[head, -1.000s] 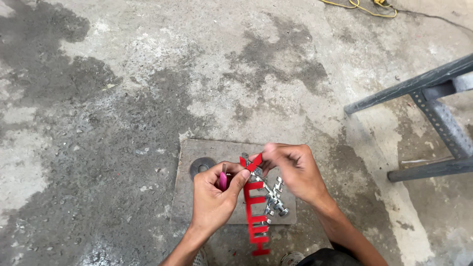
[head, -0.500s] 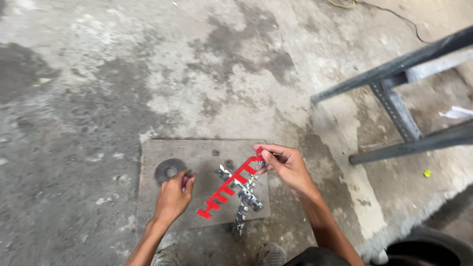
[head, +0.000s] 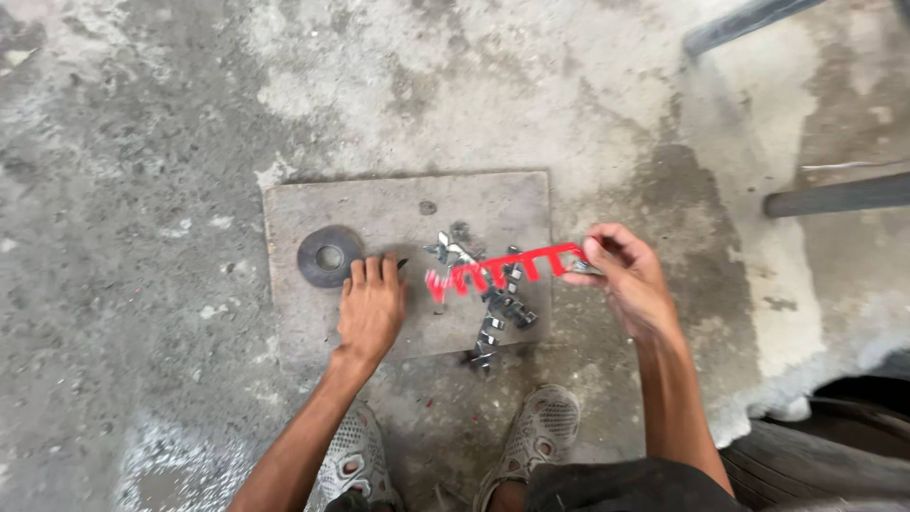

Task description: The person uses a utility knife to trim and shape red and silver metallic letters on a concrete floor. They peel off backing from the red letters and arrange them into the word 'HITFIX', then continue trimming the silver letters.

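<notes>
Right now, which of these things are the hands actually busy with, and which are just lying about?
In use:
red comb-shaped holder, in the right hand
metal wrenches
slab, under the left hand

Lying about:
dark disc
grey metal bars

Red comb-shaped holder (head: 502,268) held level above the slab, silver sockets (head: 498,308) dangling beneath

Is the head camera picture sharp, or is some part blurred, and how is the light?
Head view: soft, even daylight with no hard shadows or glare. The right hand and the red comb-shaped holder are slightly motion-blurred; the left hand, the dark disc and the slab look sharper.
</notes>
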`<state>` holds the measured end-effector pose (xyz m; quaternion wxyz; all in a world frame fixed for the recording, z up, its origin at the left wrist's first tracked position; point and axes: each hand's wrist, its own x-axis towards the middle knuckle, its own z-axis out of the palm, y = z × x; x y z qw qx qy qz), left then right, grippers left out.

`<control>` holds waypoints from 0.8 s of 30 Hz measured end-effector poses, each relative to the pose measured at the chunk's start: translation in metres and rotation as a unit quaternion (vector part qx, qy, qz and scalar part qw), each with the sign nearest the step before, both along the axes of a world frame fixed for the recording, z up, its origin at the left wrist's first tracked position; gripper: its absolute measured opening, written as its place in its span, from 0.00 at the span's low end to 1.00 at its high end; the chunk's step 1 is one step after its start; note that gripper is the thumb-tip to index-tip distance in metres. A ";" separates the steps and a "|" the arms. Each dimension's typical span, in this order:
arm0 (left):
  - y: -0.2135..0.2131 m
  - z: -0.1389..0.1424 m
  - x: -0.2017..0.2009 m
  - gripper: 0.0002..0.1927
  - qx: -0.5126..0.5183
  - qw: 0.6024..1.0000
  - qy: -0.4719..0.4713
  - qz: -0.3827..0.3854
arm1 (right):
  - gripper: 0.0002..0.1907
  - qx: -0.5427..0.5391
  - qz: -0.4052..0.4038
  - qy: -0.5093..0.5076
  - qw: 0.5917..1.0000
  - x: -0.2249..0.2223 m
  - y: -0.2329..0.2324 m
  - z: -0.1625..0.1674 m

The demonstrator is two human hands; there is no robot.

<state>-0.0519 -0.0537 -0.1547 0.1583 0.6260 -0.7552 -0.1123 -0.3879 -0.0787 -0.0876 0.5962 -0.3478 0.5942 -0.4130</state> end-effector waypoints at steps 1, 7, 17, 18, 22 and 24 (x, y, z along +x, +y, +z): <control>0.001 -0.002 0.001 0.22 -0.016 1.000 0.006 -0.004 | 0.07 -0.007 -0.006 -0.037 0.999 -0.008 0.002 -0.009; -0.009 -0.005 0.044 0.14 0.042 0.993 0.063 0.095 | 0.16 0.081 -0.153 -0.160 0.972 -0.029 0.016 -0.040; 0.000 0.004 0.058 0.20 -0.034 0.995 0.089 0.024 | 0.18 0.178 -0.090 -0.275 0.941 0.013 0.031 -0.034; 0.001 0.010 0.057 0.20 -0.015 0.989 0.132 0.065 | 0.17 0.161 -0.074 -0.270 0.946 0.017 0.031 -0.028; 0.021 0.050 0.063 0.21 0.094 0.928 0.344 0.107 | 0.15 0.094 -0.013 -0.222 0.970 0.041 0.031 0.005; 0.032 0.073 0.067 0.17 0.127 0.904 0.404 0.059 | 0.13 0.049 0.024 -0.188 0.981 0.054 0.031 0.025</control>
